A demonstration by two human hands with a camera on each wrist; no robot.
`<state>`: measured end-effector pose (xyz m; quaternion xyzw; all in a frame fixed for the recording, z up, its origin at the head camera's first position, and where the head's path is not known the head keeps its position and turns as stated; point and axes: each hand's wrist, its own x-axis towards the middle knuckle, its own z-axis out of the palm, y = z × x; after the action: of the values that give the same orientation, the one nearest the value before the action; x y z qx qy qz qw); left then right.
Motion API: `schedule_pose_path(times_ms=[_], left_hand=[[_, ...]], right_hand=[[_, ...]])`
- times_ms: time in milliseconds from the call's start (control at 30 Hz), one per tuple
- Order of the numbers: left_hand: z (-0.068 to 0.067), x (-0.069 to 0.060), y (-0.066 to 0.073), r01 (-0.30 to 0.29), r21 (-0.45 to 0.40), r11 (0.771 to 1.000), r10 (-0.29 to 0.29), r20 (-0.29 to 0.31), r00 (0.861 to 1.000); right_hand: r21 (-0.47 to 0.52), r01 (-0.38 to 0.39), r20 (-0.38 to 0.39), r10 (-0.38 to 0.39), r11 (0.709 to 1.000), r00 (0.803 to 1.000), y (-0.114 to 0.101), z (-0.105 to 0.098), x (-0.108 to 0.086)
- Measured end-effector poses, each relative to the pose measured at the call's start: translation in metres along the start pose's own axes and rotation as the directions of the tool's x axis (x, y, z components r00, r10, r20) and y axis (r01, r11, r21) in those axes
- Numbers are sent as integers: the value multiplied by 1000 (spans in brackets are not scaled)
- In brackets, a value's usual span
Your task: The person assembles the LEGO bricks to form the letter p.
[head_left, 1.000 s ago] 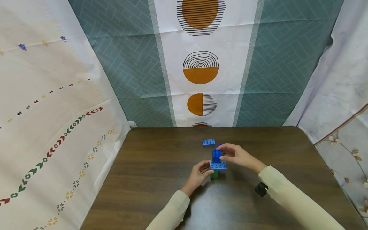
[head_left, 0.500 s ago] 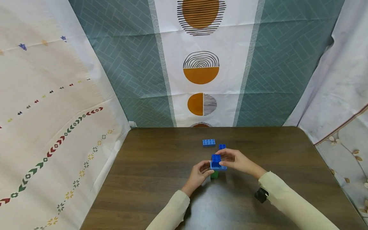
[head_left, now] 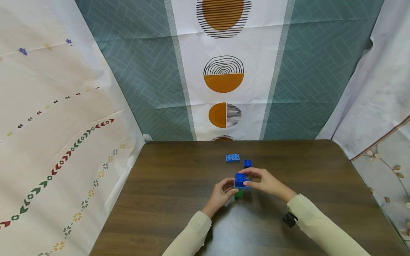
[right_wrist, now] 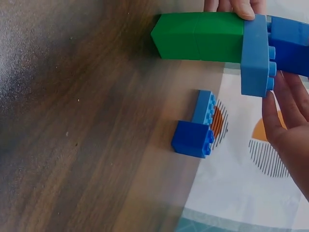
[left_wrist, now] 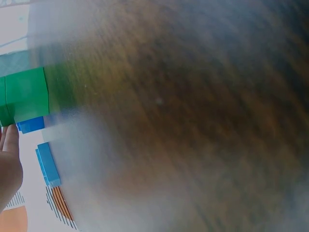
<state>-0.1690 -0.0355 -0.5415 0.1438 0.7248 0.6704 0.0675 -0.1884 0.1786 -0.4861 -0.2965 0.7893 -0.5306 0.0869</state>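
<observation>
Green bricks (right_wrist: 198, 36), wrist views suggest two.

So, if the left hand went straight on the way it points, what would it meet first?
Likely the stack that the left hand holds: the light blue brick, with the green bricks beneath it. Depth leaves unclear which it would press first.

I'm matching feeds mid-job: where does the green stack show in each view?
Head: the green stack is right of centre in the lower half, partly hidden.
Left wrist: at the left edge, above mid-height.
Right wrist: along the top, reaching right of centre.
Shared landmark: the loose light-blue brick lying on the table.
</observation>
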Motion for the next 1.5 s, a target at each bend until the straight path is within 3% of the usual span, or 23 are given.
schedule_pose_path(times_ms=[133, 700, 1100, 1500], left_hand=[[-1, -2, 6, 10, 5, 1000, -10, 9, 1000], [-4, -1, 4, 2, 43, 999, -3, 16, 1000], [-3, -2, 6, -7, 50, 999, 6, 22, 1000], [-3, -1, 5, -5, 41, 999, 4, 28, 1000]], right_hand=[[-6, -38, -39, 38, 999, 999, -23, 3, -1], [-53, -49, -102, 43, 997, 994, -27, 12, 0], [-86, -67, -105, 58, 994, 993, 8, 14, 4], [-73, -81, -116, 72, 994, 991, 6, 15, 4]])
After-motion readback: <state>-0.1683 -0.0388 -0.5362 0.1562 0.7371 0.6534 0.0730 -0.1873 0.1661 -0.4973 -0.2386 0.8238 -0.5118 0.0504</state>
